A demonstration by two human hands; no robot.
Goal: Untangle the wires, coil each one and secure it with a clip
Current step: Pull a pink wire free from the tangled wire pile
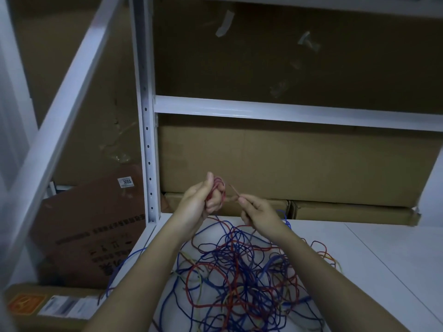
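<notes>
You're coiling a red wire above the tangle, both hands gripping it.
Nearest: tangle of wires [242,271], thin round blue/red/yellow strands, sprawling on smooth white shelf [383,255]. Above it, L hand [199,202] is curling round red wire coil [219,190], loops standing roughly upright; R hand [256,212] is pinching the free end, pointing up-left. Behind: matte cardboard boxes [299,164].

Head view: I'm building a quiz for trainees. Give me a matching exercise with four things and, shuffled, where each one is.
Things:
1. red wire coil
2. wire end
3. tangled wires
4. labelled cardboard box

Places:
A. leaning left of the shelf post
B. wound around the left hand fingers
C. spread on the white shelf
D. pinched by the right hand

Pairs: 1-B, 2-D, 3-C, 4-A
</notes>
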